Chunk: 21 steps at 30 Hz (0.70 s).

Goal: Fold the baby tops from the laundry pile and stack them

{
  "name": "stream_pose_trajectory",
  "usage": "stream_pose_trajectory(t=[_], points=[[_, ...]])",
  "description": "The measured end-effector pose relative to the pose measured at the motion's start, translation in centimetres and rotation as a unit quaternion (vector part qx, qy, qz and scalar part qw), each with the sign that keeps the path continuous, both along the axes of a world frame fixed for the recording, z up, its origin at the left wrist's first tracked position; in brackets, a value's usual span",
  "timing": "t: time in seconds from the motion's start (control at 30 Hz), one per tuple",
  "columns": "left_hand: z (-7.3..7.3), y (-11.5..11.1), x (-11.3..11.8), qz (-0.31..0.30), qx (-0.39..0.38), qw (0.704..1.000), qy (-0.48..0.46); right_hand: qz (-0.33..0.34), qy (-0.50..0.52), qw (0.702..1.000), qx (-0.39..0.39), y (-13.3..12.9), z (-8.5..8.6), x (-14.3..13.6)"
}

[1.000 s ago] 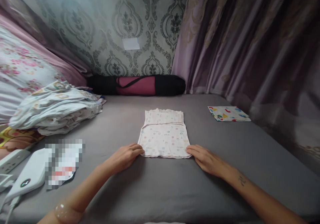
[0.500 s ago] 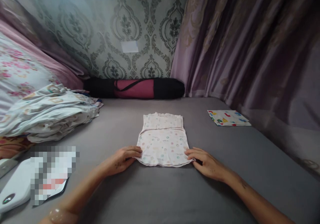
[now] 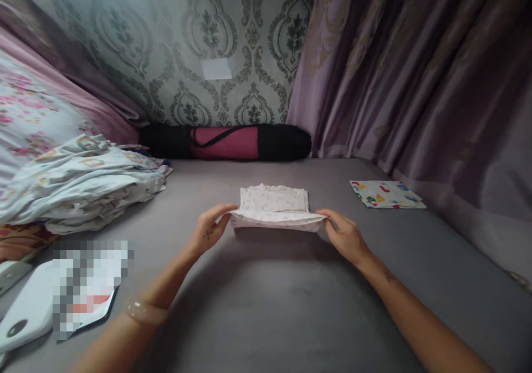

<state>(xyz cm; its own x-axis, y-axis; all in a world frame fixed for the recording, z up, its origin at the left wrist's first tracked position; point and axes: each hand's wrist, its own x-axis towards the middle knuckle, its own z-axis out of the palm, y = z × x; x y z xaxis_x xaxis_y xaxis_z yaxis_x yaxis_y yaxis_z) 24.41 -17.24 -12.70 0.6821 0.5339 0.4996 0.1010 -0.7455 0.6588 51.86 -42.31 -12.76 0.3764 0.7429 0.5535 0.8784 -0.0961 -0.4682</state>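
A small white garment [image 3: 274, 200] with a faint pastel print lies in the middle of the grey sheet. Its near edge is lifted and bent over toward the far part. My left hand [image 3: 213, 226] pinches the left corner of that edge between thumb and fingers. At the right corner, my right hand [image 3: 344, 234] holds the same edge in a pinch. The cloth between the hands is stretched nearly straight.
Crumpled light clothes [image 3: 87, 182] are heaped at the left, near a white device [image 3: 33, 301]. A folded colourful cloth [image 3: 386, 194] lies at the right. A black and maroon roll [image 3: 226, 142] rests against the patterned wall; purple curtains [image 3: 399, 68] hang on the right.
Both hands have lifted the garment's near edge and carried it away from me, toward the far part. The view has tilted slightly down.
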Motion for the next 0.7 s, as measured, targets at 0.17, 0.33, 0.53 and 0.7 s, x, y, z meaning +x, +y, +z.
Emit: stream_pose_trajectory(t=[0.17,0.33,0.53,0.7], points=[[-0.3,1.2,3.4,0.063,-0.047,0.996,-0.053,-0.067,0.037,0.995,0.056,3.4,-0.3,1.3],[-1.2,2.2,6.4,0.127,-0.136,0.981,-0.056,-0.132,0.097,0.983,0.080,6.6,-0.7,1.5],[-2.2,3.8,8.4,0.157,-0.127,0.979,-0.041,-0.166,0.120,0.976,0.067,9.1,-1.5,2.5],[-3.0,5.1,9.7,0.158,-0.118,0.980,-0.031,-0.176,0.123,0.976,0.045,10.5,-2.4,3.8]])
